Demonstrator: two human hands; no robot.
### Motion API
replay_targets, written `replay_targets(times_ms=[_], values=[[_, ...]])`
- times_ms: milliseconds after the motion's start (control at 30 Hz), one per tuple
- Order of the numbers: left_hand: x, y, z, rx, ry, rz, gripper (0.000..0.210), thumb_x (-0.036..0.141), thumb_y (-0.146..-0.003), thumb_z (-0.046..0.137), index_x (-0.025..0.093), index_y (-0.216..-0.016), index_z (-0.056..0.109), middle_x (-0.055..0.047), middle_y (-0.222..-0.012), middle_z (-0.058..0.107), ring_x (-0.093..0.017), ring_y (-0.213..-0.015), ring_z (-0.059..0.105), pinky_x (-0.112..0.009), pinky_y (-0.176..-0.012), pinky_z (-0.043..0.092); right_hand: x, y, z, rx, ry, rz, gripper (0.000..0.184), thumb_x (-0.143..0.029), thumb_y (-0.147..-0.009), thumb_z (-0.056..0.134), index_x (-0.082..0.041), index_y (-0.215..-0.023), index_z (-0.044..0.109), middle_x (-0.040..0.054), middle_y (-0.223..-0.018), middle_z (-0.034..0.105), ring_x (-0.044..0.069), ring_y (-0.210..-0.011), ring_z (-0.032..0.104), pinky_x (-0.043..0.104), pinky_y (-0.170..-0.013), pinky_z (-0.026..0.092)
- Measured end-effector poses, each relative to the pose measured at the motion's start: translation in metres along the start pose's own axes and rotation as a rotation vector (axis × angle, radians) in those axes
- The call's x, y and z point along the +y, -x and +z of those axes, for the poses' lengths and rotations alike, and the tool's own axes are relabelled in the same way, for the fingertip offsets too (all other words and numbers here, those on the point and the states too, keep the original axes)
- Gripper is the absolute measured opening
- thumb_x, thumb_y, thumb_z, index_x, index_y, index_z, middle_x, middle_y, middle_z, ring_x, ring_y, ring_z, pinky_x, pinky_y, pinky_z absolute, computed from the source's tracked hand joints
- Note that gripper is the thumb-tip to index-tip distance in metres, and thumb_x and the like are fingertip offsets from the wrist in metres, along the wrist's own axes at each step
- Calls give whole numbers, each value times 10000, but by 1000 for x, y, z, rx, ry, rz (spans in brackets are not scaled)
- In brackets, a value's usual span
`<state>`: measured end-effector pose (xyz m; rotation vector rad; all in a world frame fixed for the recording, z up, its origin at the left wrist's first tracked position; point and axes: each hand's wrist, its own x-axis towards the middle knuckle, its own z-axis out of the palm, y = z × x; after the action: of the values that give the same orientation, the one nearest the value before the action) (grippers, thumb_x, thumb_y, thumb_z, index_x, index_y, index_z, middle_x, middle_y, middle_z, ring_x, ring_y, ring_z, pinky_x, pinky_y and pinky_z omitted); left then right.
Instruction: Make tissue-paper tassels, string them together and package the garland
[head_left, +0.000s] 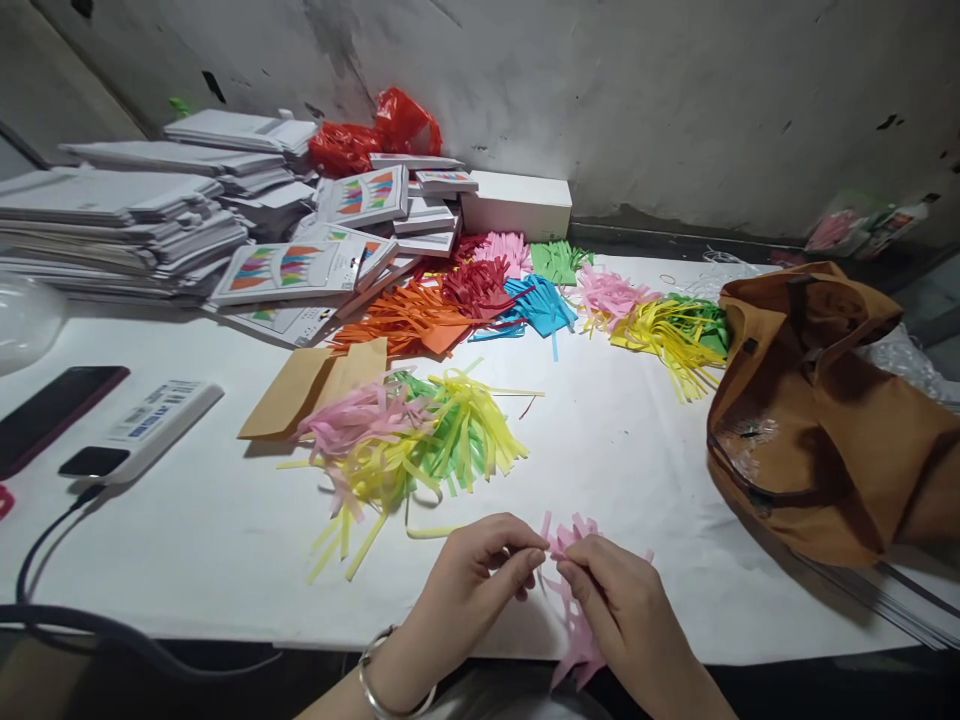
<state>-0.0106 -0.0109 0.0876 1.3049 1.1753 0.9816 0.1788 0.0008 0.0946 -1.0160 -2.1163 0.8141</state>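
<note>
Near the table's front edge, my right hand (626,610) pinches a pink paper tassel (577,620), its cut strips hanging down toward me. My left hand (484,575) is closed, thumb and forefinger tips together at the tassel's left edge, where a thin pink strip shows. Just beyond the left hand lies a loose pile with a pink tassel (360,415), a yellow tassel (480,415) and a light green tassel (457,450). A brown paper envelope (289,390) lies partly beneath this pile.
Orange tassels (409,315), a blue tassel (544,305) and other coloured tassels line the back. White flat boxes (105,195) are stacked at left. A brown bag (817,400) stands right. A phone (56,415) and a cabled white power bank (161,425) lie left.
</note>
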Motion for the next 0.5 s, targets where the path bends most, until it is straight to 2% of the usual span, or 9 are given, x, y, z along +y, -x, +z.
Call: replay_targets(times_ms=[100, 233, 333, 400, 500], values=[[8, 0, -6, -54, -219, 63, 165, 254, -919, 613, 185, -818, 724, -36, -738, 676, -128, -622, 610, -204, -568, 457, 2, 2, 0, -42, -19, 13, 233, -250, -1052, 421, -224, -886, 583, -20, -750, 600, 129, -668, 573, 239, -615, 432], [16, 1, -9, -124, -423, 197, 158, 141, -902, 556, 190, -851, 698, -22, -738, 657, -127, -643, 581, -204, -570, 429, 5, 6, 6, -97, 4, 20, 183, -288, -1050, 437, -226, -972, 591, -5, -804, 632, 148, -711, 602, 258, -641, 447], [12, 4, -9, -141, -525, 299, 173, 100, -893, 516, 191, -884, 663, -12, -746, 639, -123, -641, 566, -210, -583, 426, 7, 9, 13, -51, 74, -54, 150, -278, -1045, 446, -226, -1109, 571, 26, -890, 668, 183, -787, 622, 292, -699, 463], [5, 7, -10, -121, -587, 354, 163, 93, -892, 509, 192, -881, 638, -9, -744, 628, -120, -634, 557, -209, -578, 423, 8, 9, 17, 13, 142, -131, 148, -213, -1040, 430, -226, -1103, 564, 33, -877, 661, 197, -791, 607, 312, -719, 454], [-5, 10, -14, 4, -650, 452, 169, 66, -879, 494, 189, -870, 610, -6, -729, 607, -112, -605, 537, -204, -555, 416, 5, 6, 19, 19, 223, -191, 138, -141, -1009, 437, -216, -986, 550, 23, -785, 611, 198, -737, 559, 332, -729, 438]])
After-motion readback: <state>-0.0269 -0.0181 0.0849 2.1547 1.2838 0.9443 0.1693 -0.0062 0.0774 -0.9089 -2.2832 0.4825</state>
